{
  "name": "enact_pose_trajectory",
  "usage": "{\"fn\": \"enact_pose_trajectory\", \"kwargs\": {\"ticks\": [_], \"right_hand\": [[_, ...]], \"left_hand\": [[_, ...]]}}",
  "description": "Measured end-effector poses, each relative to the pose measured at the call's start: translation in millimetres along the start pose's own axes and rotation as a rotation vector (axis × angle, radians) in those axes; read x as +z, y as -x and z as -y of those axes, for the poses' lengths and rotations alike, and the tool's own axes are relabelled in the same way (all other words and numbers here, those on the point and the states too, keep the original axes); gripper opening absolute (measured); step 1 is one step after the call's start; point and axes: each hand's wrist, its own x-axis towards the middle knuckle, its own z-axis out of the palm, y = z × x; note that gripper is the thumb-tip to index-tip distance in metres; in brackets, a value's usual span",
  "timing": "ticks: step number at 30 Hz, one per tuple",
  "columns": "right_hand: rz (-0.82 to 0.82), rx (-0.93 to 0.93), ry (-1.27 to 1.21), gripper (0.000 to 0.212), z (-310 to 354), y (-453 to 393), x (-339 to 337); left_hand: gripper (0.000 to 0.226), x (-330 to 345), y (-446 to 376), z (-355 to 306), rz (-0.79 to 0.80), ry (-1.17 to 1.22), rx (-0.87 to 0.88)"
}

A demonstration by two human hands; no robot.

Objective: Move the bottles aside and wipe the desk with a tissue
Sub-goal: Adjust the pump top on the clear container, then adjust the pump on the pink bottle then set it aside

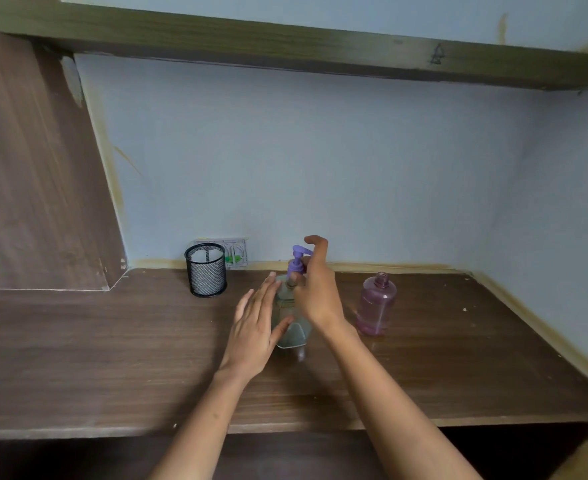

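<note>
Both hands at the pump bottle, mid-desk

We see the pump bottle (pixel 290 315) standing upright at the middle of the desk (pixel 112 341), long axis vertical, between the two hands. The left hand (pixel 254 327) lies flat against its left side, fingers straight, thumb touching the front. The right hand (pixel 315 289) curls round the neck below the purple pump, so its grip is the nearer one for lifting. The uncapped pink bottle (pixel 376 304) stands near, to the right.
</note>
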Motion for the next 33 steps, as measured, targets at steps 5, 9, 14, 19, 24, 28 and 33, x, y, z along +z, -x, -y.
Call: {"fn": "enact_pose_trajectory", "kwargs": {"ticks": [5, 9, 14, 19, 24, 28, 33], "right_hand": [[-0.035, -0.059, -0.067, 0.051, 17, -24, -8], [-0.052, -0.111, -0.083, 0.049, 34, -38, -17], [-0.066, -0.169, -0.095, 0.05, 41, -45, -20], [-0.118, -0.222, -0.122, 0.053, 52, -46, -35], [-0.203, -0.272, -0.141, 0.055, 61, -45, -54], [-0.251, -0.268, -0.116, 0.053, 58, -39, -70], [-0.316, -0.235, -0.081, 0.053, 48, -26, -92]], "left_hand": [[0.065, -2, -9, 11, 0.017, -0.03, -0.036], [0.065, -4, -13, 21, 0.036, -0.034, -0.052], [0.064, -7, -14, 24, 0.049, -0.017, -0.024], [0.067, -8, -13, 25, 0.063, -0.025, -0.017], [0.074, -14, -19, 11, 0.052, -0.082, 0.002], [0.073, -14, -27, -10, 0.014, -0.096, 0.017], [0.07, -4, -30, -38, -0.014, -0.094, 0.094]]}}
